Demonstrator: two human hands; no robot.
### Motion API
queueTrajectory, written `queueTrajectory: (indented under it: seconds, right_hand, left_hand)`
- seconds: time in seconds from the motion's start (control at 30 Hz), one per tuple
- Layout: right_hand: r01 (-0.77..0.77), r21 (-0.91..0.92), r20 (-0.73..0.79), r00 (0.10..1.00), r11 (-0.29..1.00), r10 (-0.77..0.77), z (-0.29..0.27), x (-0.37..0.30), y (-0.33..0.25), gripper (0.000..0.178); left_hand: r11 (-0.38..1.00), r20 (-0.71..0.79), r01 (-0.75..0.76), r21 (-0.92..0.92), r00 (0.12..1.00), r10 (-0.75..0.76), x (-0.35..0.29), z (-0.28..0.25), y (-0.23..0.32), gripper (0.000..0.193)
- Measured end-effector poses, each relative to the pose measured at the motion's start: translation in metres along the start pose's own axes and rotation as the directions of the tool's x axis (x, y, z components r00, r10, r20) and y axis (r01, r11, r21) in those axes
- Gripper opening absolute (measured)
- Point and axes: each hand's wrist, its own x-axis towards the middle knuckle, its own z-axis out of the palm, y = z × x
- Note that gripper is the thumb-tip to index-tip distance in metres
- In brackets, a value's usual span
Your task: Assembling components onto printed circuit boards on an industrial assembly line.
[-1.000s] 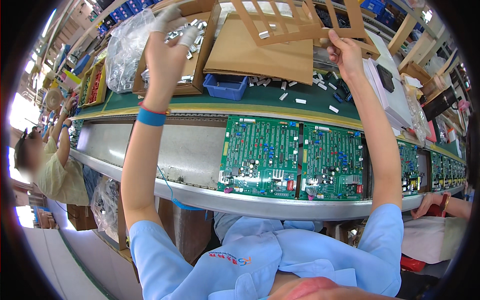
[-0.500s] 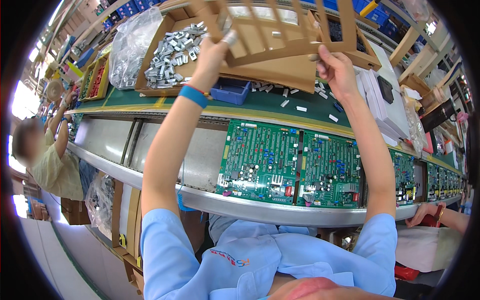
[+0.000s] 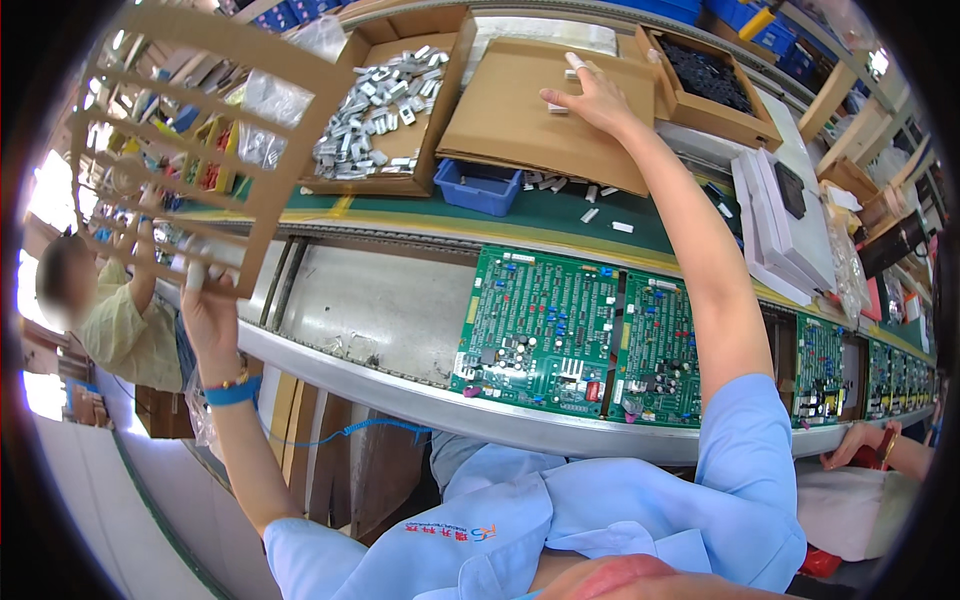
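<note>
My left hand (image 3: 210, 312) grips the lower corner of a slotted cardboard divider (image 3: 240, 50), which is raised over the left part of the line. My right hand (image 3: 598, 100) is open, its fingers spread above a flat brown cardboard sheet (image 3: 500, 105). A small white piece lies on the sheet close to my thumb. White covers are on some fingertips. Left of the sheet, a cardboard box (image 3: 455, 50) holds a heap of silvery-white metal parts (image 3: 370, 110). Green circuit boards (image 3: 540, 330) sit in a row on the rail before me.
A blue bin (image 3: 478, 188) stands under the sheet's front edge, with loose white parts beside it. A box of black parts (image 3: 700, 75) is at the back right, near a white stack (image 3: 775, 230). Co-workers sit left and right. A blue coiled cord (image 3: 370, 427) hangs below the rail.
My left hand has carried the divider leftward and down, away from the sheet. My right hand has let go of it and moved left over the sheet.
</note>
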Motion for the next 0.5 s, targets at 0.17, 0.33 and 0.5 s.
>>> queueTrajectory:
  seconds: [0.17, 0.33, 0.5]
  right_hand:
    - [0.298, -0.263, 0.0, 0.951, 0.918, -0.309, 0.005, 0.003, -0.014, 0.056]
    - [0.402, -0.238, -0.103, 0.895, 0.884, -0.435, 0.017, 0.014, 0.009, 0.021]
    - [0.669, -0.481, -0.019, 0.638, 0.566, -0.77, 0.008, 0.068, 0.086, 0.029]
  left_hand:
    - [0.998, -0.284, -0.003, 0.062, 0.959, 0.02, -0.066, -0.128, 0.056, 0.037]
    - [0.983, -0.594, -0.092, 0.158, 0.787, 0.169, -0.15, -0.18, 0.093, 0.04]
    - [0.871, -0.852, 0.026, 0.491, 0.221, 0.474, -0.298, -0.22, 0.151, 0.027]
